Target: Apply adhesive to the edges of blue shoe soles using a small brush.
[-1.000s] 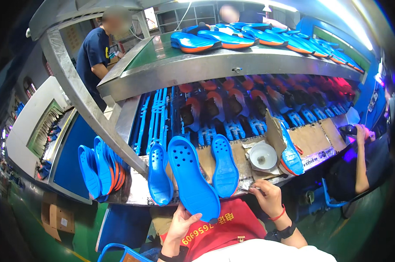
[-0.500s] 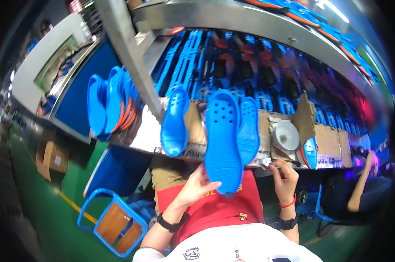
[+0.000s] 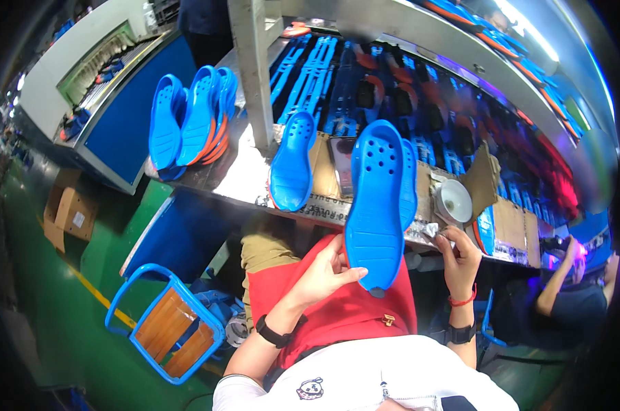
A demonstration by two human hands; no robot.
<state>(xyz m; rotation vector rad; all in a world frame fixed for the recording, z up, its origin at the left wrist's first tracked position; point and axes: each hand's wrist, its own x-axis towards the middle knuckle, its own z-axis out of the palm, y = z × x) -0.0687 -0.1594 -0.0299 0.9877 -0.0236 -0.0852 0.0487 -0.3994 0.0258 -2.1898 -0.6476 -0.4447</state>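
My left hand [image 3: 323, 277] grips a blue shoe sole [image 3: 375, 212] by its heel end, thumb on the near face. The sole stands up in front of me, with a group of holes at its far end. Another blue sole [image 3: 409, 185] is partly hidden behind it. My right hand [image 3: 463, 259] is closed at the bench edge, its thumb and fingertips pinching a small crumpled whitish piece [image 3: 431, 230], possibly cloth or paper. A white bowl [image 3: 454, 201] sits just beyond that hand. Left of the held sole, a single blue sole [image 3: 294, 164] leans on the bench.
Blue soles with orange edges [image 3: 203, 120] stand grouped at the bench's left. A metal post [image 3: 250, 75] rises beside them. Rows of blue strips and parts [image 3: 317, 75] lie behind. A stool [image 3: 166, 329] and cardboard box [image 3: 73, 212] are on the floor; another person's arm [image 3: 555, 281] is at right.
The view has shifted, so the bench and its soles appear higher and farther right. Both hands keep their grips; the held sole now covers more of the one behind it.
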